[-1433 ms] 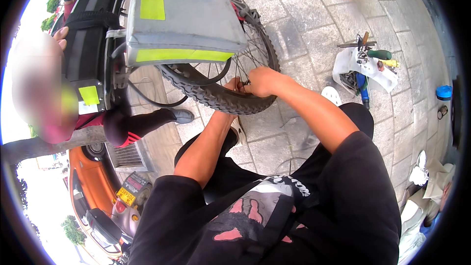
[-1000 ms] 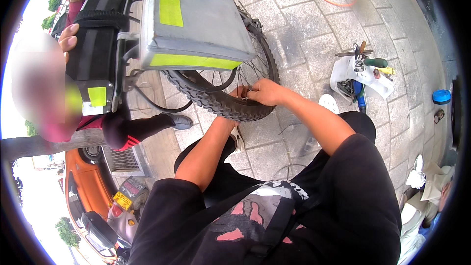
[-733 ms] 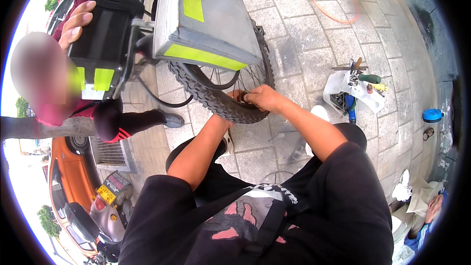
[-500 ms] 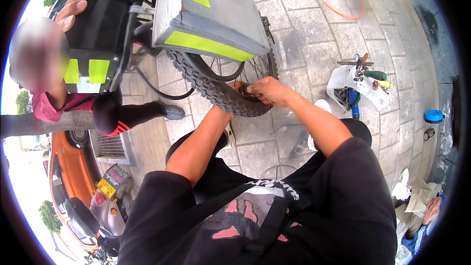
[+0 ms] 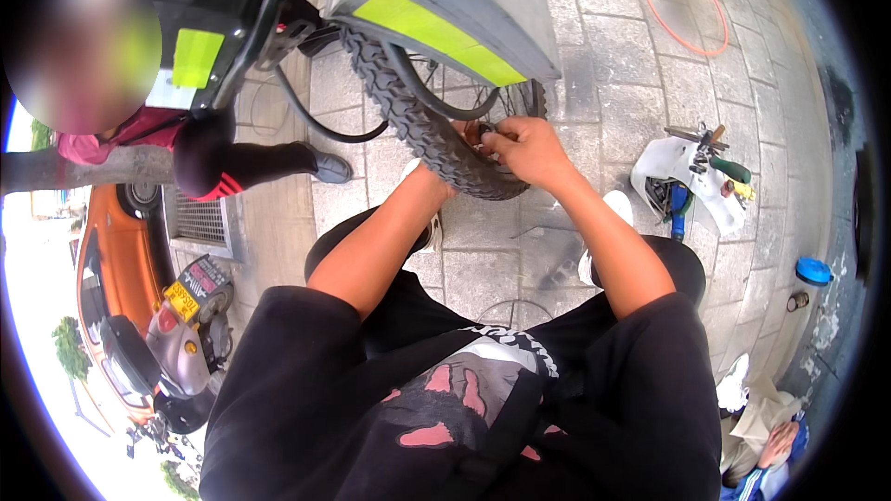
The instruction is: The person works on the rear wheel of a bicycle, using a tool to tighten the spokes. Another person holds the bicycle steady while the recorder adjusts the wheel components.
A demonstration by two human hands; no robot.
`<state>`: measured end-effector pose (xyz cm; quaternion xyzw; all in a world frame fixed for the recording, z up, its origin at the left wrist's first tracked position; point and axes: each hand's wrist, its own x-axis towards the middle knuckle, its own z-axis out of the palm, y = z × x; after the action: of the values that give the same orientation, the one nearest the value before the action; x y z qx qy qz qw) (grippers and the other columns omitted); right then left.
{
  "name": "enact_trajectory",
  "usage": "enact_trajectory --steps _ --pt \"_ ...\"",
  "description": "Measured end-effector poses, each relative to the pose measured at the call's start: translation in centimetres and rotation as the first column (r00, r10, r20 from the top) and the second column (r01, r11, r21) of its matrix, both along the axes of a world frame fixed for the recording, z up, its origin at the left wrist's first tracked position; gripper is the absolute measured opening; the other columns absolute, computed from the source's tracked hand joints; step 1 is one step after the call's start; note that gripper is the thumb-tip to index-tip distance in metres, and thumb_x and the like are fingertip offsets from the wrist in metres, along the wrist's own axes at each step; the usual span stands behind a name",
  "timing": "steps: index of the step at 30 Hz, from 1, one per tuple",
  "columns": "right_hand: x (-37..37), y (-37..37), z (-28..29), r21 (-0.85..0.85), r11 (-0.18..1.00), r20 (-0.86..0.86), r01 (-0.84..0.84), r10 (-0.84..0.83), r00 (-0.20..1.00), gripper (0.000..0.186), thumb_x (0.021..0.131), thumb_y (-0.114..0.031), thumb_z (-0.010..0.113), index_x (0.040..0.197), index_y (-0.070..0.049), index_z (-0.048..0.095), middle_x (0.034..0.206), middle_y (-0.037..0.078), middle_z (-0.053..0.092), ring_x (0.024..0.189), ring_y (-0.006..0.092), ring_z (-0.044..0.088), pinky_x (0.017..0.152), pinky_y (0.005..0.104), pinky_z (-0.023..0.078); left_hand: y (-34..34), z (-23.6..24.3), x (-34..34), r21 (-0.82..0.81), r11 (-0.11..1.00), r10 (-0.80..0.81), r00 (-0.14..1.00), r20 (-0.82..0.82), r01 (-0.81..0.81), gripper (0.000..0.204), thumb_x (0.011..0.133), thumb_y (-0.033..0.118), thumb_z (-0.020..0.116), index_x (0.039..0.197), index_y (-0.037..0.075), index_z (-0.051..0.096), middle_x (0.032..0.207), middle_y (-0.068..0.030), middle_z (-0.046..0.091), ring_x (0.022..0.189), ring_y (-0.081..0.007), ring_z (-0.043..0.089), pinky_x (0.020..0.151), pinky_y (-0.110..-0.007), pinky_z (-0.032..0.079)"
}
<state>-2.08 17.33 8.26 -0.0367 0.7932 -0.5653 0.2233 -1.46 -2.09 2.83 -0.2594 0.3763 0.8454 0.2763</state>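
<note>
A knobby black tyre (image 5: 408,116) on a spoked wheel stands in front of me, under a grey box (image 5: 445,9) with yellow-green reflective strips. My left hand (image 5: 444,183) reaches behind the tyre's near side; the tyre covers most of it, and only some fingertips show inside the rim. My right hand (image 5: 534,150) is closed in a pinch at the inner edge of the wheel, beside those fingertips. Something small and dark lies between the two hands, too hidden to name. Above them a black tube-like loop (image 5: 422,93) curves along the spokes.
At the right, a cut white container (image 5: 659,167) holds tools, including a green-handled one (image 5: 730,170). An orange hose (image 5: 724,28) coils beyond it. A blue lid (image 5: 814,271) lies farther right. Another person's leg (image 5: 269,162) extends at left. A scooter (image 5: 186,334) stands lower left.
My view has shifted, so the wheel and box sit farther right and higher. My right hand has stayed at the rim, now with its back turned up more. The left remains behind the tyre.
</note>
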Motion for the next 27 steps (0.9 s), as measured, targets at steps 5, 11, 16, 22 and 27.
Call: enact_trajectory --steps 5,11,16,22,27 --pt "-1.3 1.0 -3.4 -0.392 0.846 0.454 0.362 -0.164 0.876 0.024 0.098 -0.022 0.068 0.092 0.001 0.072 0.076 0.004 0.066 0.066 0.0128 0.065 0.057 0.0276 0.052 0.9 -0.1 0.4 -0.127 0.992 0.032 0.998 0.056 -0.024 0.044 0.095 0.051 0.066 0.113 0.011 0.063 0.111 -0.0040 0.060 0.097 -0.0233 0.058 0.078 -0.042 0.058" --pt "-1.8 1.3 -4.4 -0.159 0.987 0.372 0.010 0.051 0.927 0.025 0.097 -0.022 0.069 0.091 0.001 0.072 0.072 0.003 0.064 0.060 0.0121 0.061 0.054 0.0279 0.051 0.1 -0.7 0.2 -0.027 0.994 -0.109 0.985 -0.132 0.106 0.059 0.098 0.048 0.063 0.138 0.007 0.049 0.124 -0.0055 0.055 0.111 -0.0230 0.055 0.092 -0.044 0.054" --pt "-2.5 0.7 -4.2 -0.031 0.999 0.299 -0.019 0.028 0.954 0.025 0.094 -0.023 0.072 0.091 0.002 0.075 0.068 0.003 0.065 0.055 0.0115 0.059 0.052 0.0272 0.049 0.3 -1.9 0.9 -0.106 0.994 -0.044 0.997 -0.056 0.037 0.039 0.102 0.037 0.061 0.128 0.007 0.055 0.120 -0.0038 0.056 0.109 -0.0213 0.057 0.090 -0.045 0.056" --pt "-3.0 1.9 -4.5 -0.011 0.990 0.359 -0.140 0.135 0.923 0.026 0.091 -0.024 0.075 0.085 0.002 0.075 0.065 0.003 0.064 0.056 0.0119 0.060 0.053 0.0296 0.051 1.2 -0.1 1.5 -0.085 0.996 -0.044 0.994 -0.096 0.036 0.022 0.098 0.032 0.070 0.097 0.012 0.062 0.091 0.0019 0.063 0.084 -0.0147 0.063 0.071 -0.033 0.056" --pt "-2.9 1.7 -3.2 0.048 0.968 0.323 -0.247 0.219 0.921 0.030 0.091 -0.027 0.074 0.086 0.002 0.074 0.065 0.006 0.065 0.059 0.0152 0.062 0.055 0.0326 0.052 0.5 -2.3 1.2 -0.088 0.996 -0.027 0.992 -0.122 0.017 0.018 0.099 0.028 0.070 0.094 0.012 0.064 0.082 0.0012 0.066 0.073 -0.0102 0.063 0.064 -0.027 0.053"
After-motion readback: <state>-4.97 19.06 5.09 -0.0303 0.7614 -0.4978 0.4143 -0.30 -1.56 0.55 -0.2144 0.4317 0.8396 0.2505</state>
